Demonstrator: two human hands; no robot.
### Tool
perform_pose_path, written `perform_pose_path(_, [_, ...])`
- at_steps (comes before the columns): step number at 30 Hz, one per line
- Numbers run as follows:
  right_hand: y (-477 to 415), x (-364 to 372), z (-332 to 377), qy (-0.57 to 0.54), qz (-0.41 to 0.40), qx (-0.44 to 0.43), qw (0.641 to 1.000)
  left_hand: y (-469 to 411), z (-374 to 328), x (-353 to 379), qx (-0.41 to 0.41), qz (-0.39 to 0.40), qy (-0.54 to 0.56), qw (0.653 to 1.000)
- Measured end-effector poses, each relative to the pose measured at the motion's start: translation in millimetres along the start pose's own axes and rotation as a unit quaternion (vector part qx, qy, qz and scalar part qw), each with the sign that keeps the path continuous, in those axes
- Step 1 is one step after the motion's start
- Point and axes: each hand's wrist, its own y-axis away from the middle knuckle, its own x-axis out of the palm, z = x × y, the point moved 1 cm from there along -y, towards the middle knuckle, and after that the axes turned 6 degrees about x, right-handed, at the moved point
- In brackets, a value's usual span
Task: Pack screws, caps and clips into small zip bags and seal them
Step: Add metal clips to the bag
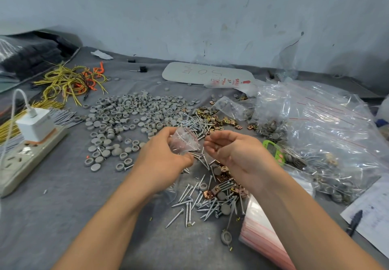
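Small zip bag (184, 141), pinched in the left hand (166, 154) above loose screws (195, 202); right hand (231, 152) curls beside it (whether holding anything, unclear). Parts could miss the crumpled mouth and scatter.

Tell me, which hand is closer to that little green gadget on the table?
Right. The right hand is just left of the green gadget, apart from it. The left hand is farther left, beyond the right hand, holding a small zip bag.
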Motion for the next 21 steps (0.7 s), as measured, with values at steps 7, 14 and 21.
perform_pose_path(7, [21, 7, 14, 0.183, 0.032, -0.161, 0.969, 1, -4, 4, 0.006, 0.008, 0.014, 1.000])
perform_pose_path(14, [25, 18, 14, 0.475, -0.024, -0.232, 0.849, 5, -12, 8, 0.080, 0.007, -0.020, 0.997])
perform_pose_path(21, [21, 35, 5, 0.425, 0.045, -0.209, 0.880, 10, -18, 9, 0.122, 0.009, -0.022, 0.992])
